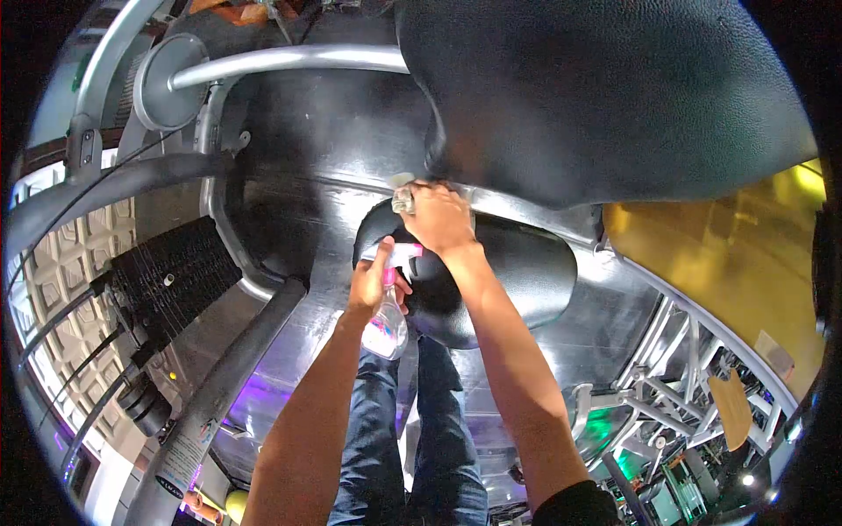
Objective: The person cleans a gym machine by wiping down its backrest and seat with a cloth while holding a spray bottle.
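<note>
My left hand [368, 282] is wrapped round the neck of a clear spray bottle [386, 326] with a pink and white trigger head. The bottle is held upright, its nozzle towards the right, over the near side of a black padded seat [522, 267]. Farther forward, my right hand [441, 217] is closed on a crumpled pale cloth [403, 198], by the far edge of the same seat. Most of the cloth is hidden under my fingers, and I cannot tell whether it touches the padding.
A large black pad [605, 96] juts in at upper right. A silver tube [289, 60] ends in a round disc on the left. A thick grey frame post [232, 368] rises at left. More metal frames [693, 377] stand at lower right, below a yellow panel [719, 263].
</note>
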